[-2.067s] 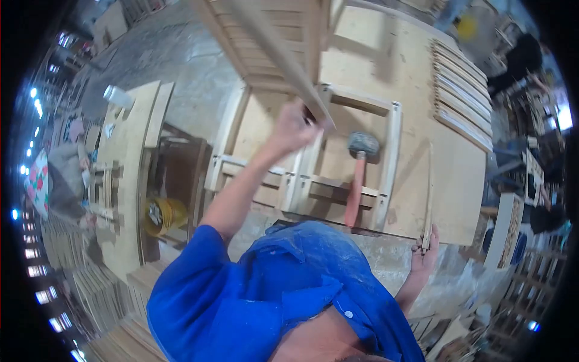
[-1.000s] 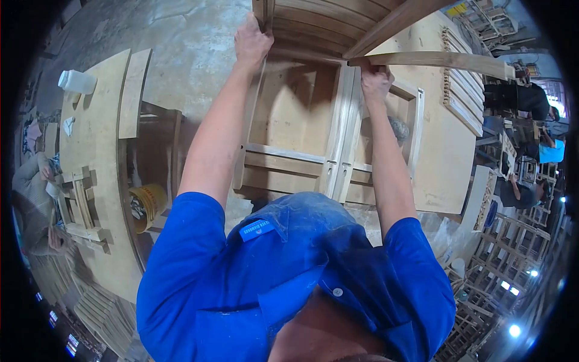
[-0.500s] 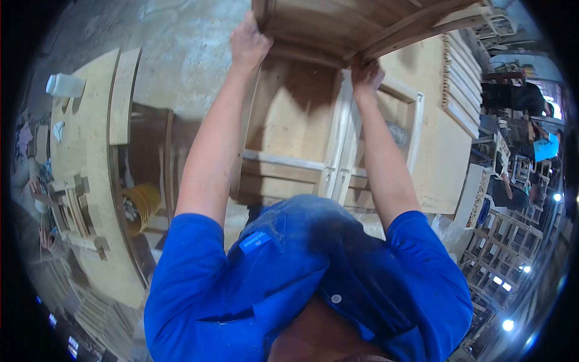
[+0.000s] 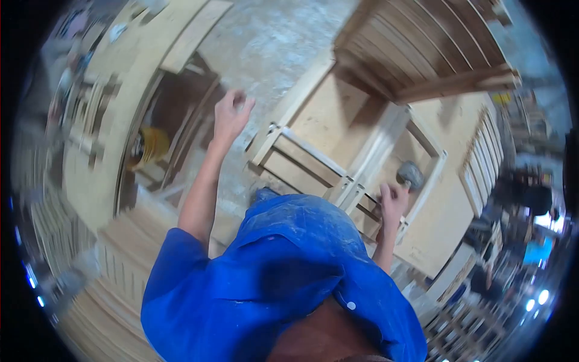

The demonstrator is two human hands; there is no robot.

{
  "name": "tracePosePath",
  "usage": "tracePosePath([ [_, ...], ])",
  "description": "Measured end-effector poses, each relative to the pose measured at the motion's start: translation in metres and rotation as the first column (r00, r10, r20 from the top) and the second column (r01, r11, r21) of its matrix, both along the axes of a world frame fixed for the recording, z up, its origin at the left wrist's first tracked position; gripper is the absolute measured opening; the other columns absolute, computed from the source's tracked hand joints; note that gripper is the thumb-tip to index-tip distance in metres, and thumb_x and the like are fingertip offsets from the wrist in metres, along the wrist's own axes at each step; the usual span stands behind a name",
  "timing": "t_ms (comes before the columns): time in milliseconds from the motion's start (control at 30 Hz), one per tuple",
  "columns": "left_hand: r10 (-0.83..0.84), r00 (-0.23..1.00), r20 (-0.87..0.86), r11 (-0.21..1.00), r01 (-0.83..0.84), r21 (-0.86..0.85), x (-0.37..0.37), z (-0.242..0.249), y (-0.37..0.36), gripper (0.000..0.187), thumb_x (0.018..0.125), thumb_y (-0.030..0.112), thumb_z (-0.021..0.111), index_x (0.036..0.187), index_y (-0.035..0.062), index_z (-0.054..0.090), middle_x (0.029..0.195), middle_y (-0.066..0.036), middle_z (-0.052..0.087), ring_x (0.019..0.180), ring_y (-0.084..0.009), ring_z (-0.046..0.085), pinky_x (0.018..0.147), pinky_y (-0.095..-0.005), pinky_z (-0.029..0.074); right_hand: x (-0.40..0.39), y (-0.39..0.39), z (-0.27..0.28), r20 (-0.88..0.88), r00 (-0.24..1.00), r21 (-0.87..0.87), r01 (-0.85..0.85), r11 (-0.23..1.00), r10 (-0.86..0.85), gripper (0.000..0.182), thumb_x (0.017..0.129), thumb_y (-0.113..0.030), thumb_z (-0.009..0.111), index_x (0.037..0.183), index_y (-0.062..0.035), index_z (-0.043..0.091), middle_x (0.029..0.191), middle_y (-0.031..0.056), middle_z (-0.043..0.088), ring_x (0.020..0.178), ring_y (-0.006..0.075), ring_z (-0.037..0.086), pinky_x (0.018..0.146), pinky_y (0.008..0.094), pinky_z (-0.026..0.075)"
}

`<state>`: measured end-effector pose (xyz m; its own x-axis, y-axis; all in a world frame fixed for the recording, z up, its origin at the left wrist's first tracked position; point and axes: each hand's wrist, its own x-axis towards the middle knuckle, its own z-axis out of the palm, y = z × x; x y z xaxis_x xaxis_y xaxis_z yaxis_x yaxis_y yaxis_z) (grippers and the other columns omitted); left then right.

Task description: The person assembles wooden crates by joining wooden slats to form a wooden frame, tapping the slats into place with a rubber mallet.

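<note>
Right hand [image 4: 394,207] is the near one: it's hovering low over the small wooden frame [image 4: 433,175], right beside the mallet [image 4: 411,174]. Mallet is sitting within that frame's outline on the table [image 4: 437,241], head on the far side of the hand and slightly to its right. Only a stub of handle is showing; it's pointing back toward the fingers, so the long axis is running roughly from head to hand and on toward the person's body. Thumb and finger are curling around a small gap. Can't tell if they're touching or gripping the handle, since the hand is covering the rest.

Left hand [image 4: 232,114] is holding nothing visible, fingers loosely bent and apart, a bit blurred. It's hanging over the floor [image 4: 265,48] between the side bench [image 4: 84,193] and the big wooden frame [image 4: 313,154], well apart from the mallet, with the big frame lying between.

Slatted panel [image 4: 416,42] is standing at the big frame's far end, beyond both hands, neither touching it.
</note>
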<state>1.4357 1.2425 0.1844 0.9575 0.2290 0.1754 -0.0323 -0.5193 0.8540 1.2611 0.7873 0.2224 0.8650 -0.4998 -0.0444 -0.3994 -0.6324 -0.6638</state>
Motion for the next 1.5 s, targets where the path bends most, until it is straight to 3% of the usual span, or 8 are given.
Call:
tracePosePath([
  [133, 0.191, 0.979, 0.077, 0.976, -0.198, 0.087, -0.139, 0.011, 0.024, 0.022, 0.083, 0.022, 0.071, 0.09, 0.0017, 0.069, 0.083, -0.014, 0.07, 0.078, -0.0269, 0.069, 0.074, -0.0367, 0.054, -0.058, -0.007, 0.0, 0.022, 0.996, 0.507, -0.082, 0.858, 0.082, 0.016, 0.093, -0.016, 0.069, 0.096, -0.0005, 0.067, 0.073, 0.0042, 0.062, 0.059, 0.0085, 0.056, 0.051, 0.0215, 0.044],
  [500, 0.161, 0.928, 0.335, 0.766, -0.331, 0.55, -0.399, 0.102, -0.025, 0.038, 0.077, 0.027, 0.078, 0.105, 0.0041, 0.065, 0.108, -0.015, 0.065, 0.099, -0.0316, 0.063, 0.09, -0.0447, 0.049, 0.005, 0.091, 0.071, 0.224, 0.578, 0.21, -0.815, 0.54, 0.785, 0.032, 0.094, -0.019, 0.068, 0.112, 0.0075, 0.065, 0.089, 0.0103, 0.066, 0.075, 0.0153, 0.062, 0.066, 0.0276, 0.054],
  [733, 0.655, 0.674, 0.341, 0.182, -0.579, 0.795, -0.622, 0.169, 0.066, 0.081, 0.067, 0.04, 0.087, 0.134, 0.0094, 0.053, 0.14, -0.024, 0.046, 0.132, -0.0393, 0.042, 0.105, -0.0488, 0.038, -0.085, 0.183, 0.074, 0.192, 0.318, 0.279, -0.925, 0.259, 0.928, 0.025, 0.092, -0.015, 0.069, 0.105, 0.0056, 0.066, 0.087, 0.0103, 0.067, 0.079, 0.0152, 0.064, 0.071, 0.0287, 0.052],
  [900, 0.455, 0.413, 0.789, -0.386, -0.707, 0.593, -0.741, 0.35, 0.123, 0.109, 0.063, 0.05, 0.089, 0.146, 0.0032, 0.037, 0.146, -0.024, 0.038, 0.135, -0.0428, 0.037, 0.111, -0.0528, 0.032, -0.156, 0.229, 0.038, 0.122, 0.192, 0.455, -0.883, 0.117, 0.974, 0.023, 0.089, -0.014, 0.07, 0.098, 0.007, 0.067, 0.081, 0.0098, 0.067, 0.074, 0.0145, 0.063, 0.068, 0.0288, 0.052],
  [967, 0.058, 0.416, 0.907, -0.636, -0.686, 0.355, -0.798, 0.414, 0.159, 0.111, 0.063, 0.052, 0.088, 0.143, -0.0038, 0.036, 0.141, -0.025, 0.043, 0.132, -0.0426, 0.04, 0.111, -0.0504, 0.033, -0.172, 0.246, 0.031, 0.103, 0.088, 0.497, -0.867, 0.025, 0.991, 0.021, 0.088, -0.014, 0.07, 0.091, 0.0069, 0.067, 0.073, 0.0064, 0.064, 0.068, 0.0095, 0.058, 0.065, 0.0254, 0.049],
  [1067, 0.229, 0.269, 0.936, -0.604, -0.714, 0.353, -0.868, 0.497, 0.205, 0.095, 0.067, 0.046, 0.085, 0.139, -0.0015, 0.046, 0.133, -0.021, 0.054, 0.127, -0.0377, 0.049, 0.109, -0.046, 0.037, -0.2, 0.287, 0.034, 0.101, 0.044, 0.434, -0.901, -0.004, 0.994, 0.023, 0.09, -0.017, 0.069, 0.092, 0.0054, 0.067, 0.074, 0.0083, 0.066, 0.068, 0.0118, 0.06, 0.062, 0.0273, 0.049],
  [1133, 0.72, 0.348, 0.601, -0.14, -0.774, 0.617, -0.925, 0.525, 0.25, 0.071, 0.069, 0.033, 0.08, 0.129, 0.0027, 0.058, 0.126, -0.015, 0.061, 0.12, -0.0304, 0.056, 0.106, -0.0412, 0.041, -0.218, 0.318, 0.026, 0.211, 0.043, 0.423, -0.905, -0.052, 0.977, 0.024, 0.087, -0.015, 0.07, 0.09, 0.0079, 0.066, 0.071, 0.0051, 0.064, 0.064, 0.009, 0.055, 0.06, 0.0262, 0.047],
  [1500, 0.647, 0.337, 0.684, -0.23, -0.769, 0.596, -0.92, 0.485, 0.322, 0.037, 0.08, 0.018, 0.061, 0.116, 0.0064, 0.064, 0.106, -0.006, 0.066, 0.098, -0.0214, 0.061, 0.085, -0.035, 0.049, -0.27, 0.425, 0.09, 0.207, -0.401, 0.035, -0.909, -0.416, 0.892, 0.029, 0.087, -0.033, 0.066, 0.091, -0.0045, 0.063, 0.08, 0.0179, 0.064, 0.08, 0.0395, 0.063, 0.07, 0.0491, 0.05],
])
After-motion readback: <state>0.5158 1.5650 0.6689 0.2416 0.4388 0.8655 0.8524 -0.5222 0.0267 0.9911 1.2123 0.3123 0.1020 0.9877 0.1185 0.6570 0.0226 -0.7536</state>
